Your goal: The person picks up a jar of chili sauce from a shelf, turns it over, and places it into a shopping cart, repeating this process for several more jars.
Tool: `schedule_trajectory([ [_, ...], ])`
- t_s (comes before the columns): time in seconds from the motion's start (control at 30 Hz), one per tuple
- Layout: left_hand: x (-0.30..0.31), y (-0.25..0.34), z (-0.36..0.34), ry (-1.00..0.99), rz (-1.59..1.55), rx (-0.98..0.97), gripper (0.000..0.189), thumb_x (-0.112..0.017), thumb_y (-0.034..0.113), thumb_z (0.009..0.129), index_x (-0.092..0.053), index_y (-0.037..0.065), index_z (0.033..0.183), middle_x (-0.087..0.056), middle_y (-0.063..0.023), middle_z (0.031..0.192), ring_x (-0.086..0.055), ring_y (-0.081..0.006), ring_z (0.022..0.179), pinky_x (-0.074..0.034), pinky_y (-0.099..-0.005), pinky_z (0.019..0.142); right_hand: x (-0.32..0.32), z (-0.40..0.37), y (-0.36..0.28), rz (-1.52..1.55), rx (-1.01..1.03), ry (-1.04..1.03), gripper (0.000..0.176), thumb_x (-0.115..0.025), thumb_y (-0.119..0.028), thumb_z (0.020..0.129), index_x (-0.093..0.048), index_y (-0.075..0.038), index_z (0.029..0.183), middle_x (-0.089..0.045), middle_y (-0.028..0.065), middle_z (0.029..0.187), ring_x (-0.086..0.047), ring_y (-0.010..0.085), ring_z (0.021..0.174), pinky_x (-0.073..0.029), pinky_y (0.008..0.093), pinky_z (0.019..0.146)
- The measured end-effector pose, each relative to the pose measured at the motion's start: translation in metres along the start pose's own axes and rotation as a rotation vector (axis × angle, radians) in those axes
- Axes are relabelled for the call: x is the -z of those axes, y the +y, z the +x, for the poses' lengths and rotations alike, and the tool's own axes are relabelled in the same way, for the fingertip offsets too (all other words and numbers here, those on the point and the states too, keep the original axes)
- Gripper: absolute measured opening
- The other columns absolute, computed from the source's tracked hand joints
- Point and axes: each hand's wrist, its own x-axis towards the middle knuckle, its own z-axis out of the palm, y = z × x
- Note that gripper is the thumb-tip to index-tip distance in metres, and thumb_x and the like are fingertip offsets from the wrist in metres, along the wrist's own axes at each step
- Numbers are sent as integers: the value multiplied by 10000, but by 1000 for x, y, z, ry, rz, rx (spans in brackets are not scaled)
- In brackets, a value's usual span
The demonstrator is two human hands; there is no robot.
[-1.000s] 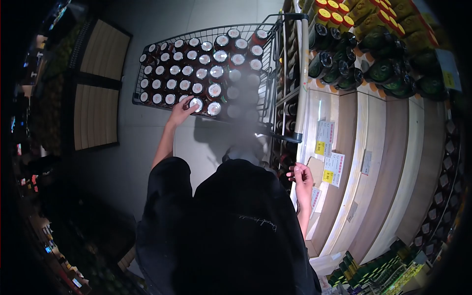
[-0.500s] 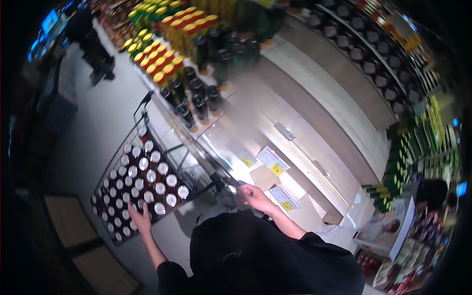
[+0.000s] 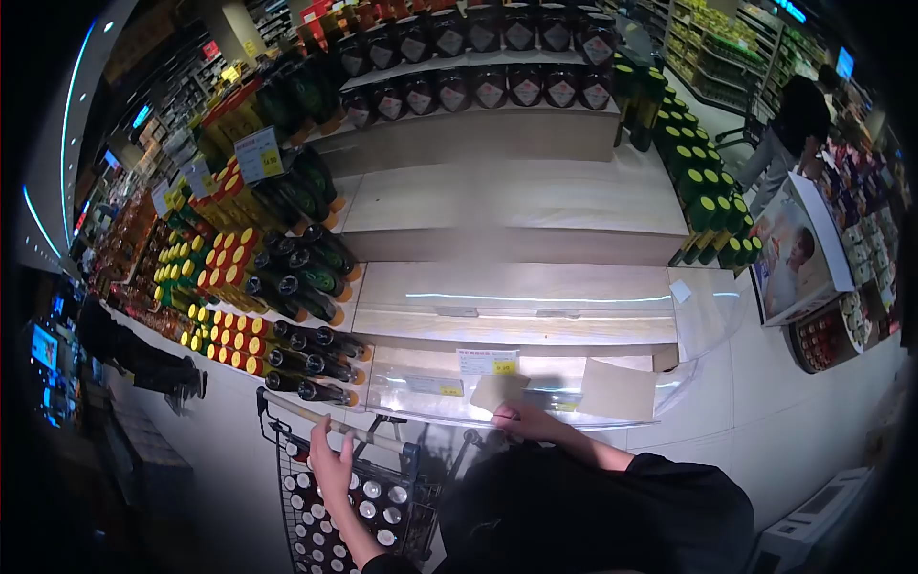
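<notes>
My left hand (image 3: 332, 464) is raised over a shopping cart (image 3: 283, 469), thumb and fingers apart, overlapping the cart's handle bar (image 3: 382, 441) in this view. Below it, the basket holds many dark jars (image 3: 371, 489) with pale round lids. My right hand (image 3: 514, 421) is closed, fingers curled, right at the clear front lip of the lowest shelf; I cannot tell what is in it. Just beyond it lies a brown cardboard piece (image 3: 499, 392), with a price card (image 3: 488, 363) behind.
A tiered wooden display (image 3: 516, 201) rises ahead, with dark jars (image 3: 509, 86) along its top tiers. Dark bottles (image 3: 320, 346) and yellow-capped bottles (image 3: 229, 340) stand at left, green bottles (image 3: 703, 191) at right. A person (image 3: 798, 120) stands at the far right; another (image 3: 134, 349) at left.
My view has swung up and levelled toward the display, so the cart now sits lower in view. My left hand has moved from over the jars toward the cart's handle; the right stays curled.
</notes>
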Motion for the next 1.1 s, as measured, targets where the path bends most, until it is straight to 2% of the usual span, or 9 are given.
schedule_trajectory([
  [0.03, -9, 11, 14, -37, -53, -26, 476, -711, 110, 822, -536, -6, 1249, -610, -205, 1138, -594, -369, 1057, -467, -421, 920, 1, -6, 8, -90, 56, 77, 302, -640, -316, 937, -625, -32, 1039, -661, 42, 858, -628, 106, 741, -506, 271, 661],
  [0.17, -33, 83, 68, -195, -63, -214, 472, -722, 120, 813, -552, 25, 1242, -622, -190, 1095, -607, -355, 1031, -478, -416, 895, 8, -32, 29, 256, -135, 305, 307, -655, -291, 923, -618, -8, 1037, -665, 57, 872, -642, 124, 764, -524, 285, 695],
  [0.23, -50, 116, 96, -249, -111, -345, 478, -729, 132, 809, -554, 33, 1243, -629, -186, 1078, -617, -349, 1018, -486, -415, 880, 11, -41, 35, 143, -42, 424, 304, -662, -273, 921, -613, 3, 1039, -666, 71, 868, -646, 131, 762, -528, 288, 696],
  [0.3, -60, 159, 125, -282, -141, -484, 492, -736, 145, 807, -551, 34, 1249, -632, -188, 1086, -624, -349, 1015, -492, -409, 871, 25, -48, 28, 665, -451, 418, 302, -663, -255, 923, -609, 15, 1048, -666, 86, 869, -647, 138, 760, -527, 288, 700],
  [0.6, -94, 381, 249, -260, -544, -903, 496, -724, 177, 823, -547, 55, 1270, -647, -122, 1149, -646, -246, 1022, -519, -371, 867, 27, -99, 56, 793, -429, 786, 245, -676, -159, 912, -611, 54, 1015, -679, 111, 900, -645, 146, 782, -526, 275, 703],
  [0.77, -137, 485, 318, -158, -728, -881, 577, -738, 212, 824, -484, 24, 1307, -631, -162, 1155, -651, -226, 986, -529, -342, 806, 19, -132, 83, 706, -391, 956, 195, -669, -156, 905, -609, 29, 929, -663, 91, 831, -652, 139, 716, -519, 268, 631],
  [0.8, -147, 504, 335, -77, -681, -892, 602, -750, 235, 810, -483, 6, 1299, -633, -170, 1137, -654, -246, 972, -530, -348, 803, 27, -139, 72, 750, -486, 977, 190, -653, -159, 906, -609, 25, 926, -660, 85, 824, -651, 134, 705, -513, 266, 622],
  [0.93, -165, 569, 379, 160, -543, -891, 695, -761, 297, 784, -444, -12, 1320, -578, -205, 1189, -610, -311, 1056, -492, -400, 898, 17, -167, 96, 682, -591, 1023, 176, -607, -179, 914, -612, -4, 912, -643, 57, 799, -634, 118, 677, -500, 257, 601],
  [1.1, -188, 609, 416, 209, -506, -582, 886, -793, 437, 705, -399, -34, 1343, -517, -225, 1285, -505, -373, 1213, -433, -424, 1003, 11, -186, 99, 685, -567, 1132, 203, -613, -225, 930, -602, -27, 970, -638, 45, 818, -624, 124, 673, -512, 264, 611],
])
